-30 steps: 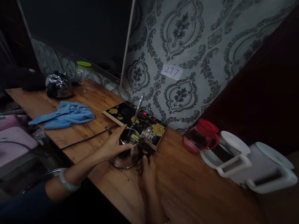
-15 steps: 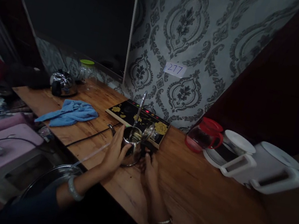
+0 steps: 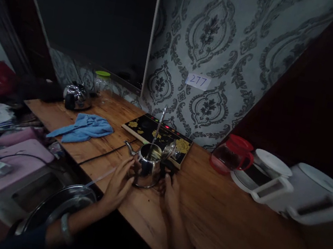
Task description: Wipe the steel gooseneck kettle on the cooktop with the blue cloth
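A shiny steel kettle (image 3: pixel 147 172) stands on the wooden table near its front edge, spout to the left. Its lid (image 3: pixel 169 150) is tipped back, leaving the mouth uncovered. A slim metal rod or handle (image 3: pixel 160 125) rises out of the mouth; its lower end is hidden inside. By the kettle's left side, below the spout, my left hand (image 3: pixel 119 182) is open, fingers apart, the fingertips at or very near the metal. My right hand (image 3: pixel 171 192) is curled at the dark handle (image 3: pixel 169 168) on the right side, its fingers partly in shadow.
Behind the kettle lies a black induction cooker (image 3: pixel 140 125) with gold flowers and a lit red light. A blue cloth (image 3: pixel 88 128), another kettle (image 3: pixel 76 96) and a green-lidded jar (image 3: pixel 102 83) are leftward. A red-lidded jug (image 3: pixel 232 153) and white pitchers (image 3: pixel 319 190) stand rightward.
My left hand has slid down and left from the kettle's rim and side, uncovering the spout and body. My right hand stays at the handle. The whole view has shifted slightly.
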`<action>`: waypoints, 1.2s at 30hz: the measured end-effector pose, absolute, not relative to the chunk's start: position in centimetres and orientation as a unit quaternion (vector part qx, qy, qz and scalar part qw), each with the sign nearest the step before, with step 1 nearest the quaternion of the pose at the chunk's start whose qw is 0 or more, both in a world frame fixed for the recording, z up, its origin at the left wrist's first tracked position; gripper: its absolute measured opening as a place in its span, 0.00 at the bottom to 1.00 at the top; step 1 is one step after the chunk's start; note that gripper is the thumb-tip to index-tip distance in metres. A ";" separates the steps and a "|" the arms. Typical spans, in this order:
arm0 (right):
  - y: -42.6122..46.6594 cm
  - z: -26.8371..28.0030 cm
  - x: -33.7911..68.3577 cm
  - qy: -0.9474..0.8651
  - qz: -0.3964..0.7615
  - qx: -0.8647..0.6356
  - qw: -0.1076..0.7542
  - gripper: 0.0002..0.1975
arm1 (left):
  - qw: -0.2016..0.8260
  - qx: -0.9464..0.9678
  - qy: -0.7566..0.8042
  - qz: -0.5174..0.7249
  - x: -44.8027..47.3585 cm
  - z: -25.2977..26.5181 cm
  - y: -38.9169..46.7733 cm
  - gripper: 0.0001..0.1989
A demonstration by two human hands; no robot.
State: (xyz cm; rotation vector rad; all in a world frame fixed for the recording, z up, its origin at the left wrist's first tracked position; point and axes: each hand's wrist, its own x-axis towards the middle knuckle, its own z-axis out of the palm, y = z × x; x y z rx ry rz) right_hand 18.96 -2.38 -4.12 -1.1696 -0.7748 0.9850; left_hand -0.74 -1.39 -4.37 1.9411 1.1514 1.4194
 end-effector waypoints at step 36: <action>-2.5 -4.4 18.8 -0.316 0.449 -0.518 0.656 0.31 | 0.554 0.349 0.353 0.668 2.3 1.7 8.4 0.29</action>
